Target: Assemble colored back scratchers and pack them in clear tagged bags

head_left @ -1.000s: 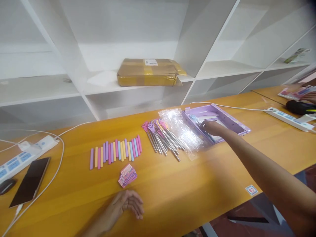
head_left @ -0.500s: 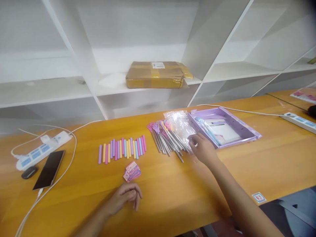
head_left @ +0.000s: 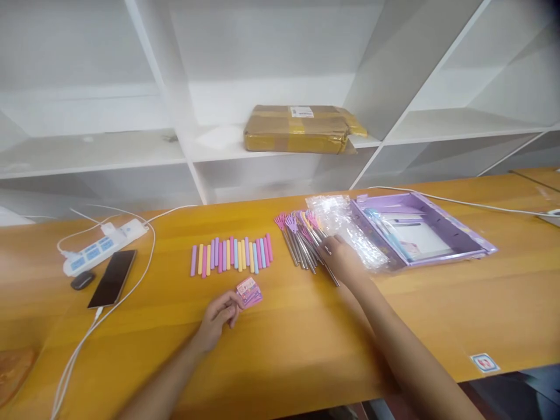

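Note:
My right hand (head_left: 343, 261) lies on the bunch of metal rods with pink and purple hand-shaped tips (head_left: 301, 242), fingers curled over the rods' near ends; what it grips is hidden. My left hand (head_left: 220, 315) rests on the wooden table (head_left: 437, 303), fingertips touching the small stack of pink cards (head_left: 249, 291), fingers loosely bent. A row of several pastel sleeves (head_left: 231, 254) lies just beyond the cards. Clear plastic bags (head_left: 345, 227) sit between the rods and an open purple box (head_left: 441, 233).
A white power strip (head_left: 102, 245), a black phone (head_left: 112, 278) on a cable and a small dark earbud case (head_left: 81, 280) lie at the left. A taped brown parcel (head_left: 301, 128) sits on the white shelving behind the table. A white cable runs behind the box.
My right hand drew back from the purple box, across the plastic bags, onto the metal rods. My left hand slid forward to the pink cards. The camera view shifted left.

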